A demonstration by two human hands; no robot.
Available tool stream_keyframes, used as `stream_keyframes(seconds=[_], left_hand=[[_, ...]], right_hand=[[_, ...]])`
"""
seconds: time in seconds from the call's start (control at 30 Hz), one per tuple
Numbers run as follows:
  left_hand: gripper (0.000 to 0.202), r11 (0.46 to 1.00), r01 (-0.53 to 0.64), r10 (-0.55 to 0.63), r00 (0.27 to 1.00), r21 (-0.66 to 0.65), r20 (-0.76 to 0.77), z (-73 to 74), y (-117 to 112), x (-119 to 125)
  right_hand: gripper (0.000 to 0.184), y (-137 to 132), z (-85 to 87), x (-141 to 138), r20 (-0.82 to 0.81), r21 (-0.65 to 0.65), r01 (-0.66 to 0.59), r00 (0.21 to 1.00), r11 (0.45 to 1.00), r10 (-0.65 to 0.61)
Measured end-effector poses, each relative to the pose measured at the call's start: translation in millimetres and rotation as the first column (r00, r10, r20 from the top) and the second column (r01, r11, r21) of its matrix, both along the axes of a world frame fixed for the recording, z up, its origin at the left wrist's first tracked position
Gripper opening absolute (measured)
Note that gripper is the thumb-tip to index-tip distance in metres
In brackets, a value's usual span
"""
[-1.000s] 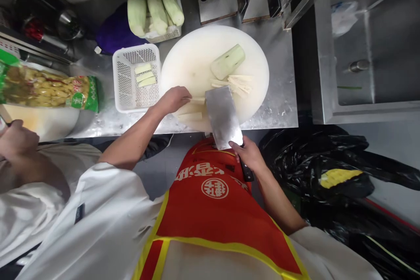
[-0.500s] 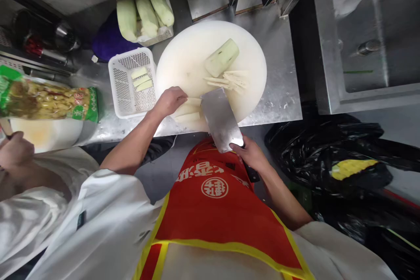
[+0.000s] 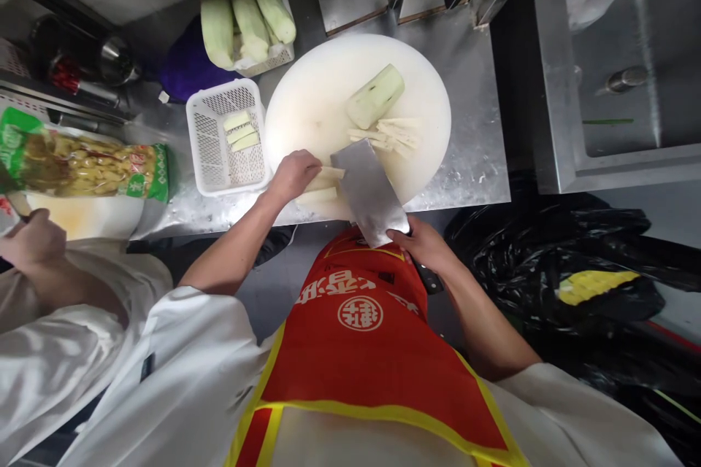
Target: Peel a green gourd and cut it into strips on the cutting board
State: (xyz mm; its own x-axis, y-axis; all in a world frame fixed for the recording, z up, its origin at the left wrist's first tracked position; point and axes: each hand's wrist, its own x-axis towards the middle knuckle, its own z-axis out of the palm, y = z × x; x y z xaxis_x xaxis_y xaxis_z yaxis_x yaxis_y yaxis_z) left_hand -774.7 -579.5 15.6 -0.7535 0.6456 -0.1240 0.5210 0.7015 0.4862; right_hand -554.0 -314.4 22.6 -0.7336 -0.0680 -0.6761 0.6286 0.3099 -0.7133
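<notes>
My left hand [image 3: 296,174] pinches the left end of a pale vegetable slice [image 3: 331,173] near the front of the round white cutting board [image 3: 307,102]. Another pale piece [image 3: 318,195] lies just in front of that slice. My right hand [image 3: 423,241] grips a cleaver [image 3: 372,193] at its handle end, with the broad blade slanting over the board's front edge. The blade's far end is beside the pinched slice and hides part of the board. Behind the blade are cut sticks [image 3: 399,135] in a loose pile and a peeled pale green gourd chunk [image 3: 375,96].
A white basket [image 3: 196,139] holding a few slices stands left of the board. Whole gourds [image 3: 249,18] fill another basket behind. A bagged yellow food [image 3: 93,160] and a co-worker's hand [image 3: 36,237] are far left. A metal sink [image 3: 553,124] is right, above black bags [image 3: 504,248].
My left hand has moved slightly right with the slice, and the cleaver's far end has shifted a little left, closer to it. The whole view has drifted slightly.
</notes>
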Motion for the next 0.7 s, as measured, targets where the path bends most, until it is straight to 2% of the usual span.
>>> stream_keyframes(seconds=[0.17,0.3,0.43,0.57,0.7], left_hand=[[0.016,1.000,-0.018,0.018,1.000,-0.014,-0.012,-2.0,10,8],[0.016,0.999,-0.044,0.045,0.999,-0.009,0.009,0.3,9,17],[0.015,0.997,-0.081,0.081,0.997,0.008,-0.012,1.7,10,26],[0.017,0.992,-0.127,0.125,0.990,-0.014,-0.061,6.2,7,27],[0.014,0.988,-0.130,0.131,0.991,-0.083,0.005,11.9,-1,21]], right_hand=[[0.031,8,-3.2,9,0.030,-0.046,0.024,0.999,0.999,-0.023],[0.029,-6,-2.2,-8,0.010,-0.042,0.021,1.000,0.999,-0.021],[0.023,-19,0.0,-30,0.022,0.020,-0.028,0.999,0.999,0.028],[0.021,-18,0.3,-38,0.052,0.054,-0.058,0.997,0.997,0.056],[0.021,-11,2.8,-41,0.037,0.072,-0.108,0.994,0.992,0.106]])
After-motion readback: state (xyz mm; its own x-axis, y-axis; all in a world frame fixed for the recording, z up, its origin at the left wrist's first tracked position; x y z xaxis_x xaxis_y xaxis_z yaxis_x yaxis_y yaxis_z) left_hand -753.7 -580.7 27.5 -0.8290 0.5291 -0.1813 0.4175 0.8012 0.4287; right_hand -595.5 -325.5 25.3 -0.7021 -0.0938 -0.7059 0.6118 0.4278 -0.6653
